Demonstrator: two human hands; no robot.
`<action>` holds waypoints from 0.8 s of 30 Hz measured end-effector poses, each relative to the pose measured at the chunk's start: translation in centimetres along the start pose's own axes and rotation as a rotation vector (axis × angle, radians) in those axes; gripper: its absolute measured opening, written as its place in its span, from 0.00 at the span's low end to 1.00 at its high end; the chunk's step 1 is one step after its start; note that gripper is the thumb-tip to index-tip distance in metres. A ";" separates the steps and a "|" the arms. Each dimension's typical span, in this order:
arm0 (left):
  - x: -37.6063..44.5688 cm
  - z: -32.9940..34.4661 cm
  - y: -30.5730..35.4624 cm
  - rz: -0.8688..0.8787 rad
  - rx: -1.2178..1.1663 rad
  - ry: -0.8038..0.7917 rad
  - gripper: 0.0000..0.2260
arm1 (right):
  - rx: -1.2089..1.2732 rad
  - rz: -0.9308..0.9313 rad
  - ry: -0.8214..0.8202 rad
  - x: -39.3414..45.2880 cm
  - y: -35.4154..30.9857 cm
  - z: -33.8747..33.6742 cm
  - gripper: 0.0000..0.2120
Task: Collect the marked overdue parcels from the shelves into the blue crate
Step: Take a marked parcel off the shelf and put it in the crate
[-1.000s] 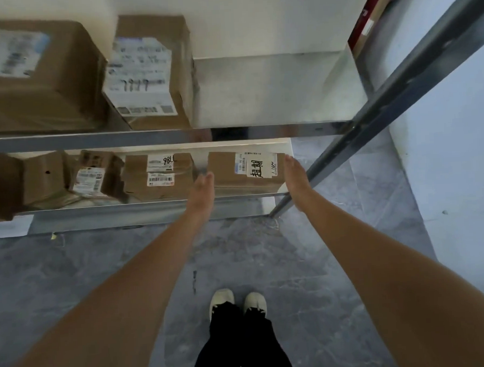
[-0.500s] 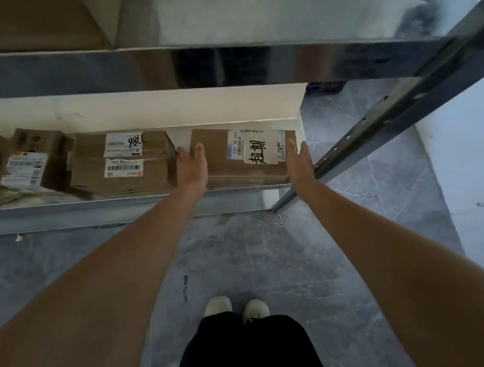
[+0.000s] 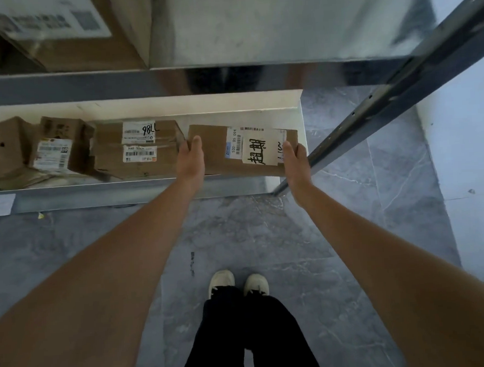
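Hands clamp my flat brown cardboard parcel [image 3: 219, 148] with handwritten marker slip, left hand [image 3: 190, 160] and right hand [image 3: 296, 163] gripping opposite ends to slide it level off the bottom metal shelf [image 3: 140, 190].

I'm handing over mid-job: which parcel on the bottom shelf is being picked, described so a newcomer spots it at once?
Find the metal rack's lowest shelf, just above the grey floor, and go to its right end beside the slanted upright post. The flat brown parcel there is held between the left hand and right hand. Unlike its neighbours, it carries a white slip with large handwritten black characters.
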State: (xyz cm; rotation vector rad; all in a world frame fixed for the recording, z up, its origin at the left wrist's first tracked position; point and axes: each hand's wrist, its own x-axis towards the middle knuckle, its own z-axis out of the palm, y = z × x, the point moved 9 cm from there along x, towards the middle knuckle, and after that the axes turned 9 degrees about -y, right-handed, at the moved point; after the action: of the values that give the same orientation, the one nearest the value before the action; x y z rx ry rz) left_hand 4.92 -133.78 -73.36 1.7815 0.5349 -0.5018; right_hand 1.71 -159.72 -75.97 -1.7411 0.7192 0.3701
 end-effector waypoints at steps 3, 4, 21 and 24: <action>-4.1 -1.0 1.2 0.005 -0.013 0.015 0.22 | 0.080 0.021 -0.006 -5.0 -0.7 -1.3 0.18; -5.9 -1.1 1.6 -0.014 -0.042 0.010 0.20 | 0.094 0.026 -0.008 -7.0 -1.0 -1.9 0.20; -27.0 9.6 12.9 0.137 0.259 -0.379 0.20 | 0.287 0.121 0.371 -30.5 2.2 -20.2 0.34; -30.7 14.1 14.4 0.192 0.356 -0.438 0.19 | 0.342 0.168 0.456 -34.2 4.4 -24.3 0.34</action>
State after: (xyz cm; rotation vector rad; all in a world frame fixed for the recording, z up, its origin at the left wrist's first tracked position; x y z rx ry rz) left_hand -12.21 -154.05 -47.95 1.9529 -0.0352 -0.8634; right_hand -30.04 -174.09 -52.08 -1.4507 1.1873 -0.0469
